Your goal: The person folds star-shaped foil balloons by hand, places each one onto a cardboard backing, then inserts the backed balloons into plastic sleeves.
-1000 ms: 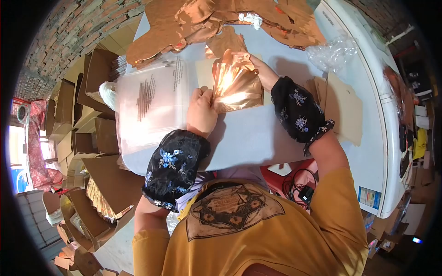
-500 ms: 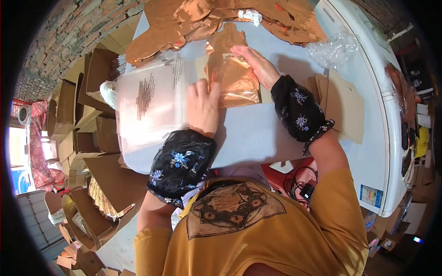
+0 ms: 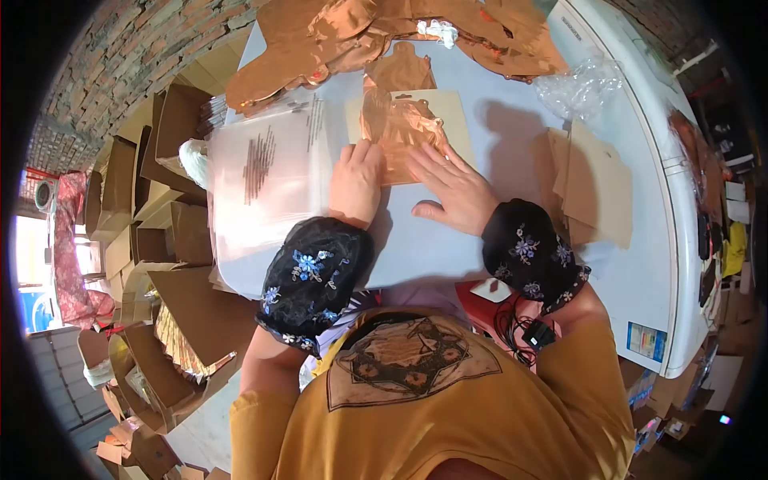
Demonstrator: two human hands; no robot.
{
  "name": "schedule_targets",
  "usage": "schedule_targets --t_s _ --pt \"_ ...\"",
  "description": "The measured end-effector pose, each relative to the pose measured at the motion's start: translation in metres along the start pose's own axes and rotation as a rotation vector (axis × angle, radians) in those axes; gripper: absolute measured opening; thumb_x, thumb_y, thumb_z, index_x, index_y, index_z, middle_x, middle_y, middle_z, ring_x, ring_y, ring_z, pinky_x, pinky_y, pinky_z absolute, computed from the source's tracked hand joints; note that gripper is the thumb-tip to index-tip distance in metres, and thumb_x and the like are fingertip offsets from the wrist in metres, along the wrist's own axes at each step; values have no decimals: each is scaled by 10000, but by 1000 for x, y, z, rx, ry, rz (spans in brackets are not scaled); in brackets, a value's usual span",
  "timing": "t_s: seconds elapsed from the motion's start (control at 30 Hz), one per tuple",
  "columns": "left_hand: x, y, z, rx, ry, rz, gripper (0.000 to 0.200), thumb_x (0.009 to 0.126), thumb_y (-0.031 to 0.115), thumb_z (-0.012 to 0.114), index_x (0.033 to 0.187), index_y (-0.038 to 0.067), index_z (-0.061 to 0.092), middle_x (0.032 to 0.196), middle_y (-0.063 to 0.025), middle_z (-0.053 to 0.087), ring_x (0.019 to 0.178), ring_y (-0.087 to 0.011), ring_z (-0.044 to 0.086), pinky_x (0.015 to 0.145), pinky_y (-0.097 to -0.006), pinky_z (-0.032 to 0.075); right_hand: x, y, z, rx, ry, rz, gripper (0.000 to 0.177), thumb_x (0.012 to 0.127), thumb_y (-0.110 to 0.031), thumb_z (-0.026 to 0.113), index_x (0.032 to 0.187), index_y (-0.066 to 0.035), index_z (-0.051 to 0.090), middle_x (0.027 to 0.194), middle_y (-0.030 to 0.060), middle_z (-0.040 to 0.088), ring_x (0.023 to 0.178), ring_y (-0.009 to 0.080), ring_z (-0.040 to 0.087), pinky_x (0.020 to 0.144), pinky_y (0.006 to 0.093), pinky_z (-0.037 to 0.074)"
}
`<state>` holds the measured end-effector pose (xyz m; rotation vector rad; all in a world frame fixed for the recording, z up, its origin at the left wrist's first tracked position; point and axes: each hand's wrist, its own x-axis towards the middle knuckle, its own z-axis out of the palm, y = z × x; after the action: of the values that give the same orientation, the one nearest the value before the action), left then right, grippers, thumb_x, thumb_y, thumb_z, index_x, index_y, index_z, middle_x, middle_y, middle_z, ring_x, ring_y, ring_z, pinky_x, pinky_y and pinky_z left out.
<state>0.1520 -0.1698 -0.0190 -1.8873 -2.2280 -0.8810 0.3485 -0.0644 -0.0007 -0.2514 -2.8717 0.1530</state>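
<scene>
Foil piece: copper-coloured foil piece [image 3: 400,128], creased and shiny, lying flat near the middle of the table [image 3: 512,232], towards its far edge.
Backing: beige card sheet [image 3: 454,112] under the foil piece, showing along its right side.
Left hand: left hand [image 3: 358,180] laid flat, fingers close together, its fingertips at the foil piece's near-left corner.
Right hand: right hand [image 3: 452,188] flat and spread, fingertips on the foil piece's near edge.
Bags: stack of clear printed bags [image 3: 268,172] at the table's left edge, just beside the left hand.
Foil heap: loose copper foil heap [image 3: 376,28] along the far edge.
Plastic: crumpled clear wrap [image 3: 578,84] near the far-right corner.
Card: cardboard sheets [image 3: 594,184] by the right edge.
Floor: open cardboard boxes [image 3: 172,208] left of the table.
</scene>
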Motion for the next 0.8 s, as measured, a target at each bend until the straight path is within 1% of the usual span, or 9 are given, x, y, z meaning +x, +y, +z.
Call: schedule_targets --t_s 0.1,0.13,0.17,0.23,0.33,0.43,0.53,0.63,0.8 --pt "2 10 -17 -5 -16 -108 228 762 32 604 989 51 606 999 -122 577 977 -331 546 864 -419 471 -1 -2 3 15 27 7 773 943 -553 511 1449 23 412 1536 146 396 1460 303 300 1230 459 148" --pt "-3 35 -40 27 30 -23 262 789 14 633 1048 14 594 1123 -175 585 1052 -387 549 922 -471 451 1 -2 3 -13 15 10 772 939 -549 520 1447 23 415 1534 144 400 1457 301 307 1227 463 154" --pt "-11 46 -45 -75 53 48 393 807 35 636 1193 -15 586 1312 -228 541 1252 -414 489 1062 -479 390 1 -2 2 -42 3 13 770 936 -545 528 1445 23 418 1532 142 403 1454 298 314 1225 466 160" --pt "-33 47 -20 24 -67 179 563 896 212 644 1379 -30 484 1468 -244 436 1416 -399 351 1147 -467 319 -1 -4 2 -72 -13 16 765 926 -534 548 1441 19 427 1531 137 408 1449 293 325 1220 474 171" --pt "-50 45 -1 78 -102 187 725 954 447 574 1470 -22 378 1532 -236 358 1452 -393 295 1168 -477 280 2 -6 -1 -54 5 30 764 897 -504 595 1444 5 436 1538 113 405 1445 284 334 1211 486 192" --pt "-54 41 2 84 -121 87 857 949 590 498 1511 -26 299 1566 -242 294 1468 -387 266 1180 -481 250 2 -7 -2 -32 -4 34 770 900 -507 590 1459 -4 424 1541 107 402 1448 284 328 1211 485 189" --pt "-53 43 -2 38 -119 51 856 948 577 513 1506 -37 303 1563 -259 287 1466 -398 263 1182 -486 241 2 -6 -1 -33 -17 31 791 900 -515 588 1478 -10 398 1547 104 393 1456 286 316 1209 486 189" --pt "-53 42 -3 52 -163 40 863 947 586 508 1508 -35 301 1563 -268 281 1470 -404 251 1182 -491 238 1 -4 1 -17 -19 36 787 910 -502 587 1488 -9 379 1557 121 376 1464 291 302 1205 485 189" --pt "-53 41 -3 86 -177 39 851 964 594 476 1508 -37 301 1566 -271 275 1468 -408 256 1180 -490 240 -18 2 -6 -17 -3 178 687 967 -403 547 1490 3 366 1563 164 351 1465 331 290 1197 486 195"
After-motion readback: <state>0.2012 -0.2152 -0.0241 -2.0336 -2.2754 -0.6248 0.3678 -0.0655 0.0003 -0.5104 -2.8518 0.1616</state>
